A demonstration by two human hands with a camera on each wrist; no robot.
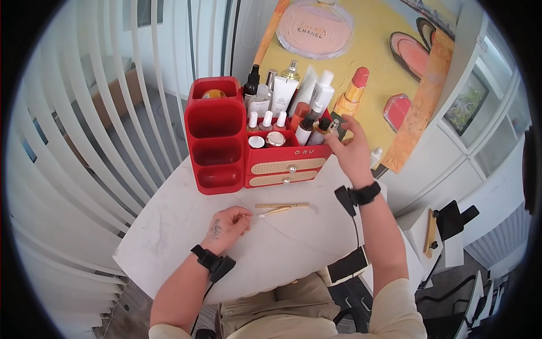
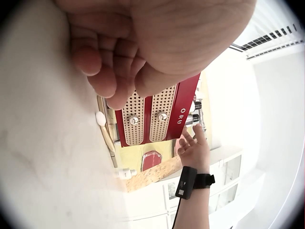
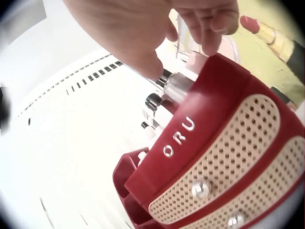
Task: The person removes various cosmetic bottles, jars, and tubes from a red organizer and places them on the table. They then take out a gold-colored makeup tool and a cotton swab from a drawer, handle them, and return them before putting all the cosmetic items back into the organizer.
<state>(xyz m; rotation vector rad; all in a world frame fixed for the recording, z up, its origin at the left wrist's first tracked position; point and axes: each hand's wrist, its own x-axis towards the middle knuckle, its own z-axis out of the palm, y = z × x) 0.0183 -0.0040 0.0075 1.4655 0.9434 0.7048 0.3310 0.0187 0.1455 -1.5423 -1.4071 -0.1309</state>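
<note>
My right hand (image 1: 351, 150) is at the right end of a red cosmetics organizer (image 1: 288, 151) marked ORU. Its thumb and fingers stand apart around a small clear bottle (image 1: 334, 125), with no grip on it showing. Beside the thumb, the right wrist view shows a black-capped bottle (image 3: 177, 86). My left hand (image 1: 227, 227) rests on the white table (image 1: 169, 226), fingers loosely curled and holding nothing. Just right of it lie a thin gold stick (image 1: 282, 205) and a gold-handled, white-tipped tool (image 1: 275, 211).
Tubes and bottles, among them a white bottle (image 1: 322, 90), fill the organizer's back, with several white-capped polish bottles in front. Red open cups (image 1: 219, 127) form its left side. A small white bottle (image 1: 376, 156) stands to the right, before a painted yellow panel (image 1: 316, 68).
</note>
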